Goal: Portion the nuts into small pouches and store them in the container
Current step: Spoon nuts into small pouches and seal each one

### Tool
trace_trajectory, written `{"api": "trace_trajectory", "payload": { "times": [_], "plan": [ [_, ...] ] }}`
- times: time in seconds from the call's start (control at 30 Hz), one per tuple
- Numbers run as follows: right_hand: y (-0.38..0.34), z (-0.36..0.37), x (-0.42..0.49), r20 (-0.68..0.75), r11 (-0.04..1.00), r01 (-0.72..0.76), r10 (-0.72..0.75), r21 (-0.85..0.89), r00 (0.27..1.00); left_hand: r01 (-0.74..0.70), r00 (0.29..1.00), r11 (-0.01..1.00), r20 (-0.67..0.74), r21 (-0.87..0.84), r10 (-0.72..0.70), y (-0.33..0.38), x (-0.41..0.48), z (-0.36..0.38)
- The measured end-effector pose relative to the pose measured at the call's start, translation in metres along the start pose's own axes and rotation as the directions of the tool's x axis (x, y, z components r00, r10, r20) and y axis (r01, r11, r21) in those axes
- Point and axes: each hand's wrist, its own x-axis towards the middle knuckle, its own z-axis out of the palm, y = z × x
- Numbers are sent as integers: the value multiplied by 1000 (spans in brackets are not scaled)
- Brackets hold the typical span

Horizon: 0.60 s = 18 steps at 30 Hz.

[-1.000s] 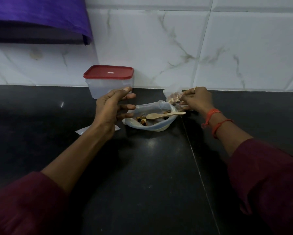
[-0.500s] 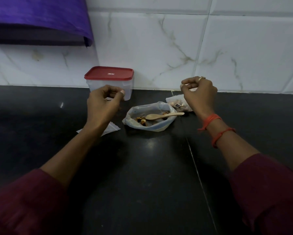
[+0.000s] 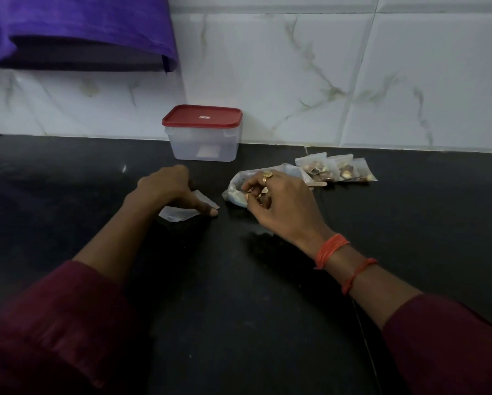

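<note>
A clear container (image 3: 203, 143) with a red lid shut on it stands against the tiled wall. In front of it lies an open plastic bag of nuts (image 3: 236, 192). My right hand (image 3: 279, 203) is over the bag, its curled fingers pinching the rim at the mouth. A wooden spoon's handle (image 3: 319, 183) pokes out from under that hand. My left hand (image 3: 170, 189) is down on a few empty pouches (image 3: 179, 216), thumb laid across one and fingers bent at its far edge. Several filled pouches (image 3: 337, 168) lie to the right of the bag.
The black counter (image 3: 239, 280) runs wide towards me and to both sides. A purple cloth (image 3: 76, 27) hangs over a ledge at the upper left, well above the counter. White marble tiles back the counter.
Both hands were raised half a second ago. The left has come down onto the empty pouches, and the right has dropped onto the bag of nuts, away from the filled pouches.
</note>
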Motion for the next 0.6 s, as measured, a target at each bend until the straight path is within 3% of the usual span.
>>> {"api": "trace_trajectory", "payload": {
  "times": [0.4, 0.6],
  "plan": [
    [3, 7, -6, 34, 1000, -16, 16, 10, 999, -49, 999, 997, -18, -57, 48, -1, 12, 4],
    [4, 5, -5, -27, 987, -97, 101, 129, 995, -131, 968, 986, -226, -99, 106, 8, 4, 1]
  ]
}}
